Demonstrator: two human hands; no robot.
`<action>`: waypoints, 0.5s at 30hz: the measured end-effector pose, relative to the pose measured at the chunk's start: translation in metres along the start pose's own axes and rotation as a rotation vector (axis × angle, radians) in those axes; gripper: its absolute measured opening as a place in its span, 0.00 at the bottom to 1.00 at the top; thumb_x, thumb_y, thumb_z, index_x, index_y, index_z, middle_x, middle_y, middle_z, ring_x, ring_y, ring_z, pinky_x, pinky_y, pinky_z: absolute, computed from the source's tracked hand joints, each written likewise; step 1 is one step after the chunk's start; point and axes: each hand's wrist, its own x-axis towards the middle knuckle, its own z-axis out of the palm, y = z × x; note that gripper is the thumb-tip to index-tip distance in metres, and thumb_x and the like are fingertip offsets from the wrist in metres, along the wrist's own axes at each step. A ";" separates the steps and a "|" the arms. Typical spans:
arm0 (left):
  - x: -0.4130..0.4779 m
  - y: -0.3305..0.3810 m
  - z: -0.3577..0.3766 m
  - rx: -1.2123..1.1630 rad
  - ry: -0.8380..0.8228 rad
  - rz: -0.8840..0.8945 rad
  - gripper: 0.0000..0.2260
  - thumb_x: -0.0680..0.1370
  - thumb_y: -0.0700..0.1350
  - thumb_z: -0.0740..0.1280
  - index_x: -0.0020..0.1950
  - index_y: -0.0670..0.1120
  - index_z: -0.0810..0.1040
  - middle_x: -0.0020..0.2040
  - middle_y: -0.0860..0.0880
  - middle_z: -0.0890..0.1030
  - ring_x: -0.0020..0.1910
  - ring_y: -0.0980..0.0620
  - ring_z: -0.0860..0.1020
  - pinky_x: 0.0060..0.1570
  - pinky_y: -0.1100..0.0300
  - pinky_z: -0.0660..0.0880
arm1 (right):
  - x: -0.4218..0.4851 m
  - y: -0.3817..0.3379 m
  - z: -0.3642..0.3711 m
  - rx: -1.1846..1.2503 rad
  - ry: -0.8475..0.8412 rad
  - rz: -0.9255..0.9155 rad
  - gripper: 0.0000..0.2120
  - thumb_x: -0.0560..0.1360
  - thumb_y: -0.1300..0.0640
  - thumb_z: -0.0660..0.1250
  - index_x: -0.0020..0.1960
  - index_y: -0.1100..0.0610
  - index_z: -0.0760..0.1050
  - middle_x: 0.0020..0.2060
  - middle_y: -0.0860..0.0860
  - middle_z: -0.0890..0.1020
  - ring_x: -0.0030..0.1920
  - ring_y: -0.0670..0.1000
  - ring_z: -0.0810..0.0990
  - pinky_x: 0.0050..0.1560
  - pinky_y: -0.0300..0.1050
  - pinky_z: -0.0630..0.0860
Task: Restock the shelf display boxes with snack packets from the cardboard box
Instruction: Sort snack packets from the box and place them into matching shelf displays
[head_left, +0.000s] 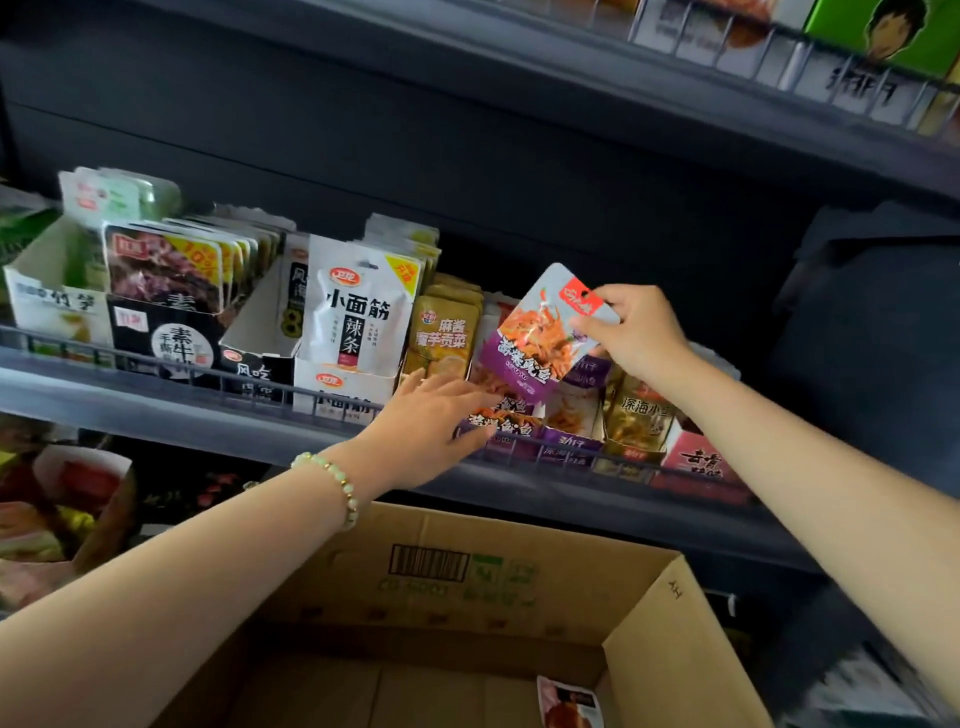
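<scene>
My right hand (636, 330) pinches a grey and purple snack packet (540, 338) by its upper right corner, holding it tilted above a purple display box (524, 441) on the middle shelf. My left hand (436, 421), with a bead bracelet on the wrist, reaches to the packets standing in that box, fingers straight and touching the front packet (498, 410). Below, the open cardboard box (467, 582) sits in front of me. One reddish packet (569, 701) lies in its right corner.
The dark shelf (208, 410) has a wire rail along its front edge. Display boxes with white, black and gold packets (358, 312) stand to the left, and more boxes (696, 457) to the right. An upper shelf (779, 67) overhangs. Mixed snacks fill the lower left (57, 504).
</scene>
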 end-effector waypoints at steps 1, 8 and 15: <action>0.003 -0.002 0.004 0.021 -0.023 0.010 0.22 0.82 0.59 0.53 0.76 0.57 0.61 0.75 0.54 0.65 0.77 0.52 0.55 0.75 0.48 0.46 | 0.007 0.000 0.006 -0.060 -0.024 -0.020 0.06 0.75 0.60 0.70 0.52 0.57 0.81 0.45 0.51 0.83 0.45 0.52 0.83 0.46 0.52 0.81; 0.011 -0.010 0.015 0.041 0.035 0.036 0.22 0.81 0.60 0.53 0.75 0.56 0.64 0.73 0.55 0.68 0.75 0.52 0.58 0.74 0.52 0.47 | 0.019 0.005 0.045 -0.369 -0.162 -0.182 0.10 0.75 0.56 0.71 0.56 0.55 0.79 0.49 0.48 0.80 0.48 0.47 0.76 0.43 0.41 0.68; 0.011 -0.014 0.018 0.004 0.063 0.050 0.22 0.82 0.59 0.53 0.74 0.56 0.65 0.72 0.55 0.69 0.74 0.53 0.59 0.73 0.54 0.48 | 0.024 0.019 0.062 -0.393 -0.077 -0.192 0.18 0.75 0.56 0.71 0.64 0.51 0.75 0.61 0.51 0.79 0.62 0.53 0.76 0.56 0.47 0.74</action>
